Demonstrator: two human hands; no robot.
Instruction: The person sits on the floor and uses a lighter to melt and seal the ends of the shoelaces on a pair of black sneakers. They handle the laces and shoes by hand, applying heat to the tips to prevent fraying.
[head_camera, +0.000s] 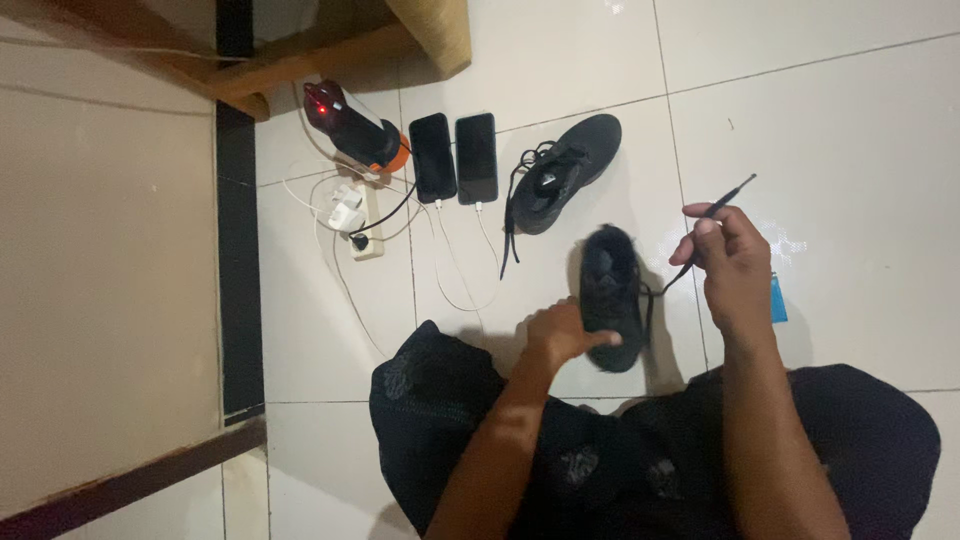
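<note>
Down below, the glossy white tiled floor (850, 130) carries everything, its grey grout lines crossing under the person's dark patterned trousers (620, 470) at the bottom edge. Wooden furniture legs (330, 50) stand along the top edge, and a wooden beam (130, 480) cuts across the bottom left corner. Near the middle of the floor, just above the knees, sits a black lace-up sports shoe (612, 290), toe pointing toward the top edge. The left hand (566, 332) rests curled against that shoe's left side and heel, fingers bent around it and steadying it. The right hand (728, 262) is raised to the shoe's right, thumb and fingers pinched closed on the shoe's black lace (718, 205), which runs taut from the eyelets up past the fingertips, its free end sticking out toward the upper right. A second black sports shoe (565, 172) lies apart, above the first, tilted, with its laces trailing loose onto the tiles. To its left two black smartphones (456, 157) lie side by side, each on a white charging cable (455, 285). Further left stands a dark red and black device with a lit red lamp (345, 125), beside a white power strip (362, 225) with plugs. A small blue scrap (778, 300) lies by the right wrist
</note>
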